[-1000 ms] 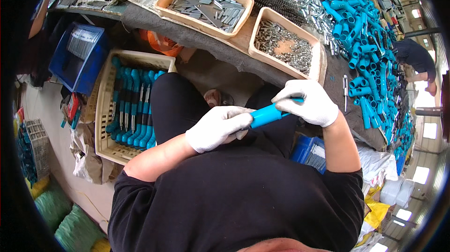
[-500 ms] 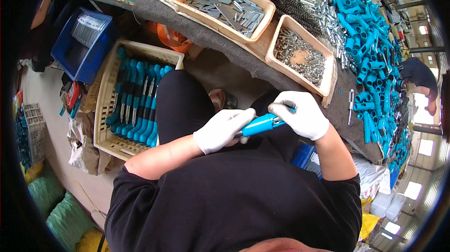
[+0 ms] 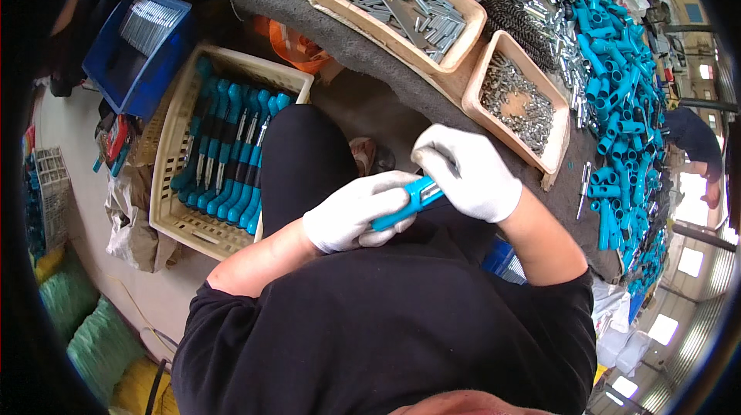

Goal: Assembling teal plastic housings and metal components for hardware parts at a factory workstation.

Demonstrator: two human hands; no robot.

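Between my two white-gloved hands, in front of my lap, is a teal plastic handle [image 3: 419,196] with a slot in its side where grey metal shows. My left hand [image 3: 356,213] is closed round its lower left part. Curled over its upper right end are the fingers of my right hand [image 3: 472,174], which partly hide that end. At my left knee stands a cream crate [image 3: 171,218] holding several teal-and-black tools [image 3: 231,156] with metal shafts, laid side by side.
The grey-covered bench [image 3: 363,56] carries a tray of metal pins [image 3: 472,25], a tray of small metal parts [image 3: 472,99] and a heap of teal handles [image 3: 617,122]. A blue bin [image 3: 116,99] and an orange container [image 3: 289,48] stand beyond the crate. Another person [image 3: 695,141] is at far right.
The handle has turned, so its slot with metal now faces up. My right hand has shifted left and upward over its end, and my left hand has moved slightly left.
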